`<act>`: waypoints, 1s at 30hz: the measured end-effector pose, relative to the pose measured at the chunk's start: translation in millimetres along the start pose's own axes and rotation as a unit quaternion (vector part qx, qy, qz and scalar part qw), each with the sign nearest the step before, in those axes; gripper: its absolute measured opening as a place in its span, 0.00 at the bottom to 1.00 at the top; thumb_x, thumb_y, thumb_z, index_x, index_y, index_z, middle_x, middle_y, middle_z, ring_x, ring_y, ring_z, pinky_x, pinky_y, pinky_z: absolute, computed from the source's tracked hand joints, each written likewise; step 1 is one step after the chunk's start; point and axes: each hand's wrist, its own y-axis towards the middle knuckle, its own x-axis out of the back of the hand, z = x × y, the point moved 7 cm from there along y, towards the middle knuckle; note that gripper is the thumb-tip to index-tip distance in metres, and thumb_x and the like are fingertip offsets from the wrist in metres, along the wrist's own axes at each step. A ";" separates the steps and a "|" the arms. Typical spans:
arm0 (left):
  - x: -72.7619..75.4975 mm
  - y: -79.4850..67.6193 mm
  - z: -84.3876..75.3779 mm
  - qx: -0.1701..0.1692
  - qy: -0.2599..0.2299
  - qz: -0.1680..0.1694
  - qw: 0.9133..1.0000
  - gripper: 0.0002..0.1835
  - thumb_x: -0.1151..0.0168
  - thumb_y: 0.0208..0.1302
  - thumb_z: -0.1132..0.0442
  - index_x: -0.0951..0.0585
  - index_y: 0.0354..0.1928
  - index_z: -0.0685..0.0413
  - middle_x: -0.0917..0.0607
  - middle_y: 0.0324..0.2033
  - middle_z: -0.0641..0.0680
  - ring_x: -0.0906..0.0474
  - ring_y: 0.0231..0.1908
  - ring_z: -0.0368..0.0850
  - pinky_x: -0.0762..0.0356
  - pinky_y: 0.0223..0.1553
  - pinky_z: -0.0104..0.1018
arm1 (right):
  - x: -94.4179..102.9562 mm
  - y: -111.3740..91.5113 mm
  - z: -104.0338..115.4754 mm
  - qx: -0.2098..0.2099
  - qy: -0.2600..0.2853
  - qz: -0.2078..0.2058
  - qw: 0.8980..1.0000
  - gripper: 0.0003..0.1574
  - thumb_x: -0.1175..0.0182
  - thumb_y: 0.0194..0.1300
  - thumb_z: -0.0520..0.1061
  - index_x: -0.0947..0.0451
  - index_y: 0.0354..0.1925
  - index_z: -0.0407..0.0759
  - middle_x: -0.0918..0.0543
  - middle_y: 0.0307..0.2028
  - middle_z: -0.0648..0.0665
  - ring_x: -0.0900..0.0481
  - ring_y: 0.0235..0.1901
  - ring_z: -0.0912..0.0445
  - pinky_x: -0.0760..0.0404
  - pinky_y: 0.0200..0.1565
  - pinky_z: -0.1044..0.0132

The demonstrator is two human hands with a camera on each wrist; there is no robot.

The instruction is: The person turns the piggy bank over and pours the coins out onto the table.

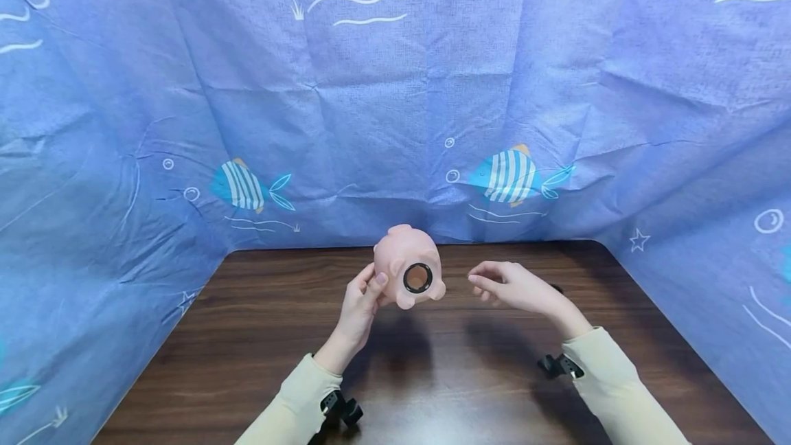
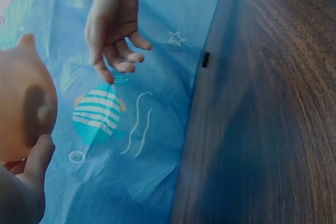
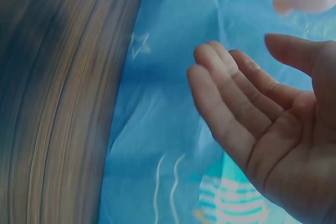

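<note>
Pink pig [image 1: 404, 251] sits in the left hand [image 1: 356, 307].

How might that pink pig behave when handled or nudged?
The pink pig is probably light for its size, looking hollow through the black-rimmed opening. It seems stiff: the left hand grips it without visible denting. Its rounded body could roll.

The head view, farthest back, faces forward and down over a dark brown wood-grain table [image 1: 204, 362] to blue fish-printed cloth [image 1: 383, 122]; the rolled wrist close-ups face inward, sharing that cloth and a round pink pig [image 1: 403, 251].
</note>
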 end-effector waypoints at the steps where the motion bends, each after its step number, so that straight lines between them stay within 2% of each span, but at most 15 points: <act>1: -0.1 -0.1 0.3 0.001 0.002 0.002 1.000 0.29 0.42 0.73 0.57 0.31 0.66 0.72 0.16 0.50 0.53 0.17 0.48 0.43 0.16 0.48 0.38 | -4.1 0.4 3.1 -0.003 0.014 0.009 1.000 0.25 0.46 0.78 0.55 0.22 0.54 0.36 0.15 0.37 0.43 0.15 0.38 0.47 0.13 0.38 0.54; 4: -0.1 0.2 2.3 0.010 0.001 0.004 1.000 0.28 0.42 0.72 0.58 0.31 0.66 0.72 0.16 0.49 0.54 0.17 0.48 0.43 0.16 0.47 0.37 | -15.0 1.0 12.8 -0.002 0.046 0.030 0.998 0.27 0.50 0.79 0.57 0.23 0.55 0.34 0.15 0.40 0.38 0.15 0.41 0.43 0.13 0.39 0.54; 9: -2.1 -0.7 4.5 0.026 0.000 0.008 1.000 0.32 0.39 0.70 0.57 0.32 0.68 0.72 0.16 0.51 0.54 0.18 0.49 0.43 0.16 0.46 0.36 | -30.3 0.0 28.2 0.027 0.086 0.070 0.993 0.29 0.55 0.82 0.55 0.25 0.56 0.31 0.14 0.43 0.36 0.16 0.45 0.37 0.14 0.42 0.45; 12: -4.2 -1.5 4.2 0.030 0.004 0.009 0.999 0.34 0.37 0.69 0.55 0.33 0.68 0.72 0.16 0.51 0.54 0.18 0.48 0.43 0.16 0.46 0.35 | -35.4 -0.7 34.1 0.043 0.087 0.080 0.992 0.28 0.57 0.82 0.55 0.24 0.56 0.33 0.14 0.44 0.37 0.15 0.45 0.40 0.15 0.42 0.44; 16: -5.9 -1.9 4.3 0.033 0.016 0.012 0.999 0.35 0.37 0.69 0.54 0.32 0.67 0.73 0.16 0.51 0.57 0.17 0.47 0.43 0.16 0.44 0.35 | -40.0 -0.8 37.6 0.053 0.078 0.090 0.991 0.30 0.61 0.83 0.56 0.23 0.55 0.35 0.13 0.43 0.38 0.14 0.43 0.47 0.14 0.42 0.49; 18: -6.5 -1.9 4.4 0.034 0.022 0.015 0.999 0.34 0.37 0.69 0.54 0.32 0.67 0.73 0.16 0.51 0.59 0.17 0.47 0.43 0.16 0.44 0.35 | -42.2 -0.7 38.6 0.055 0.081 0.099 0.990 0.31 0.62 0.83 0.57 0.23 0.55 0.34 0.13 0.43 0.38 0.14 0.44 0.47 0.13 0.42 0.51; 21: -6.6 -2.4 4.5 0.036 0.029 0.016 0.999 0.33 0.38 0.70 0.55 0.31 0.67 0.72 0.17 0.52 0.61 0.17 0.47 0.44 0.16 0.44 0.35 | -45.5 -0.4 39.4 0.052 0.098 0.113 0.987 0.37 0.66 0.83 0.60 0.23 0.55 0.32 0.13 0.44 0.38 0.14 0.46 0.42 0.14 0.44 0.49; 24: -6.5 -2.6 4.8 0.040 0.037 0.021 0.998 0.32 0.39 0.70 0.56 0.31 0.67 0.71 0.17 0.52 0.62 0.17 0.47 0.44 0.16 0.44 0.36 | -49.0 0.1 37.3 0.038 0.128 0.127 0.983 0.46 0.73 0.82 0.65 0.26 0.59 0.30 0.13 0.44 0.39 0.16 0.48 0.38 0.17 0.47 0.42; 26: -6.8 -2.4 5.2 0.044 0.047 0.029 0.997 0.32 0.38 0.69 0.56 0.31 0.67 0.70 0.17 0.53 0.63 0.17 0.48 0.45 0.17 0.46 0.36 | -50.7 0.2 34.8 0.021 0.152 0.133 0.979 0.51 0.77 0.80 0.69 0.31 0.64 0.29 0.13 0.44 0.37 0.18 0.49 0.34 0.19 0.49 0.38; 27: -6.9 -2.1 5.4 0.046 0.054 0.035 0.997 0.32 0.38 0.69 0.56 0.31 0.68 0.70 0.18 0.54 0.64 0.18 0.49 0.45 0.17 0.47 0.36 | -51.3 0.4 33.3 0.013 0.160 0.133 0.978 0.52 0.78 0.79 0.70 0.34 0.67 0.28 0.13 0.44 0.36 0.18 0.49 0.35 0.20 0.49 0.37; 30: -6.6 -0.9 5.6 0.052 0.083 0.050 0.994 0.36 0.36 0.68 0.54 0.33 0.70 0.68 0.20 0.58 0.67 0.19 0.53 0.47 0.20 0.52 0.36 | -52.8 1.7 29.9 -0.004 0.167 0.126 0.978 0.55 0.78 0.77 0.73 0.34 0.66 0.27 0.13 0.44 0.34 0.16 0.45 0.38 0.19 0.49 0.38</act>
